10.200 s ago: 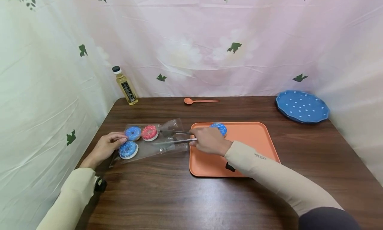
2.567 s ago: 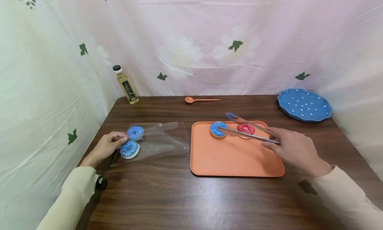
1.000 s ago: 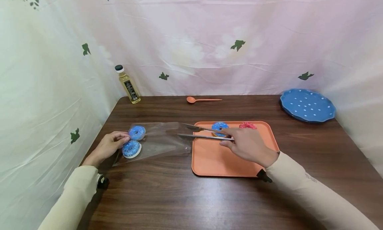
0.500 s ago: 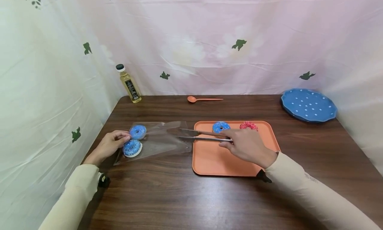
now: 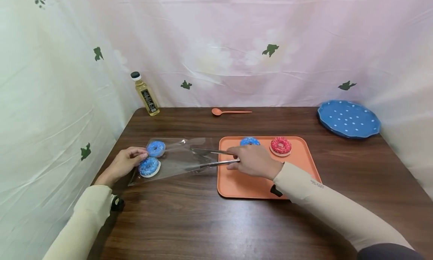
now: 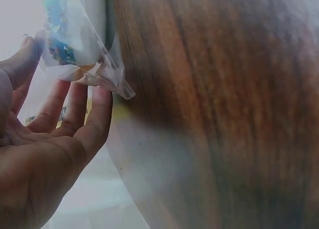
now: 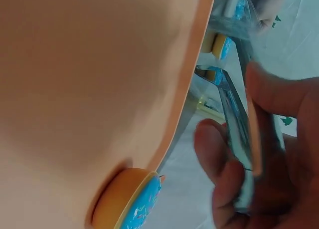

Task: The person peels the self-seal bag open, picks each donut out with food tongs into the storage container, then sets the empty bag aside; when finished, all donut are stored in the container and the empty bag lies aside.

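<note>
A clear plastic bag (image 5: 182, 160) lies flat on the table with two blue sprinkled donuts (image 5: 156, 149) at its left end. My left hand (image 5: 123, 165) pinches that end between thumb and fingers, beside the donuts; the left wrist view shows the bag's film (image 6: 112, 72) against the fingertips. My right hand (image 5: 254, 160) grips metal tongs (image 5: 218, 163), whose spread arms reach left into the bag's mouth, short of the donuts. Below that hand is an orange tray (image 5: 247, 185). On it sit a red donut (image 5: 281, 146) and a blue donut (image 5: 249, 141), partly hidden by the right hand.
A bottle of yellow liquid (image 5: 147, 98) stands at the back left corner. An orange spoon (image 5: 231, 112) lies along the back edge. A blue dotted plate (image 5: 349, 119) sits at the back right. Hanging cloth (image 5: 209, 46) borders the table's back and sides.
Earlier the red donut left the bag and came to the tray. Over the last second the right hand moved left, taking the tongs deeper into the bag and spreading them. The left hand stayed put.
</note>
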`<state>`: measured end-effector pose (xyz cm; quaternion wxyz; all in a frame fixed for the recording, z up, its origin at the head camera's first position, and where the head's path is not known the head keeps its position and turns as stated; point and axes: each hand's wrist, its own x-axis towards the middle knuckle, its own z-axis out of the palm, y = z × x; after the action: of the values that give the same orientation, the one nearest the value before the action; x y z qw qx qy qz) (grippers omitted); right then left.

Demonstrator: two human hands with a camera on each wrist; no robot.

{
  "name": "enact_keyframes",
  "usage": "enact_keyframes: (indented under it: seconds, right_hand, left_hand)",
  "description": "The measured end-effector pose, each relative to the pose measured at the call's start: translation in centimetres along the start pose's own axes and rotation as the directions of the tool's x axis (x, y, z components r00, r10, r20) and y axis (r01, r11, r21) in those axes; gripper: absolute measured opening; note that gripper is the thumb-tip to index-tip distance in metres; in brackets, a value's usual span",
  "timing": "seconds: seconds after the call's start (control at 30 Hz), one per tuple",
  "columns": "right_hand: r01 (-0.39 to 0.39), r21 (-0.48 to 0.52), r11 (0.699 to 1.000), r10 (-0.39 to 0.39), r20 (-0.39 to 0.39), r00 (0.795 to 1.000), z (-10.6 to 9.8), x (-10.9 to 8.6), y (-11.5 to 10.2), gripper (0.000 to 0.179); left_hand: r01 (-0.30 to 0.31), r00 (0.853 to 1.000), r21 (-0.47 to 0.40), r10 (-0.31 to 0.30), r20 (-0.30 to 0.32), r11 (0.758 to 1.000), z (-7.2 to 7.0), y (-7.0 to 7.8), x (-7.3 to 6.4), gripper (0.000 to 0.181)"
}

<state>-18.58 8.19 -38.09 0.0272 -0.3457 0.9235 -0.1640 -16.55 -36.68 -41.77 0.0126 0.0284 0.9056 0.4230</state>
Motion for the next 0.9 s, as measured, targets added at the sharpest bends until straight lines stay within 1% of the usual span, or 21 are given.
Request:
enact_keyframes:
  seconds: [0.1, 0.13, 0.23, 0.3, 0.4, 0.47, 0.53, 0.67, 0.8, 0.9]
  right_hand:
    - [-0.026, 0.026, 0.999, 0.025, 0.057, 0.998, 0.0, 0.6, -0.2, 0.055]
    - [-0.037, 0.039, 0.999, 0.034, 0.076, 0.997, 0.0, 0.8, -0.2, 0.054]
    - [-0.059, 0.072, 0.996, 0.05, 0.115, 0.992, -0.1, 1.4, -0.5, 0.045]
    - [-0.049, 0.08, 0.996, 0.04, 0.119, 0.992, -0.2, 1.9, -0.7, 0.035]
    - [0.004, 0.059, 0.998, -0.01, 0.104, 0.995, 0.0, 2.7, -1.2, 0.029]
    - [0.038, 0.045, 0.998, -0.042, 0.099, 0.994, 0.2, 3.3, -1.6, 0.03]
    - [0.057, 0.038, 0.998, -0.061, 0.099, 0.993, 0.5, 3.9, -1.9, 0.036]
    - [0.036, 0.072, 0.997, -0.044, 0.124, 0.991, 1.1, 5.2, -2.5, 0.048]
    - [0.032, 0.136, 0.99, -0.052, 0.145, 0.988, 1.5, 6.3, -3.0, 0.046]
    - [0.046, 0.149, 0.988, -0.067, 0.144, 0.987, 1.8, 7.0, -3.2, 0.046]
  left_hand:
    - [0.003, 1.0, 0.006, -0.003, -0.001, 1.0, -0.1, 0.0, 0.0, 0.031]
    - [0.004, 1.0, 0.007, -0.004, -0.001, 1.0, -0.1, 0.0, -0.1, 0.031]
    - [0.008, 1.0, 0.006, -0.008, 0.002, 1.0, -0.1, 0.0, -0.1, 0.031]
    - [0.013, 1.0, 0.004, -0.013, 0.003, 1.0, -0.1, 0.0, -0.1, 0.031]
    - [0.028, 1.0, 0.003, -0.028, -0.003, 1.0, -0.1, 0.0, -0.2, 0.032]
    - [0.031, 1.0, 0.006, -0.031, -0.001, 1.0, -0.1, 0.0, -0.2, 0.032]
    - [0.034, 0.999, -0.002, -0.034, -0.001, 0.999, -0.1, 0.0, -0.3, 0.031]
    - [0.026, 1.0, -0.025, -0.026, 0.008, 0.999, -0.2, -0.2, -0.3, 0.03]
    - [0.026, 1.0, -0.027, -0.026, 0.011, 0.999, -0.2, -0.2, -0.2, 0.03]
    - [0.018, 1.0, -0.033, -0.017, 0.013, 0.999, -0.2, -0.2, 0.0, 0.029]
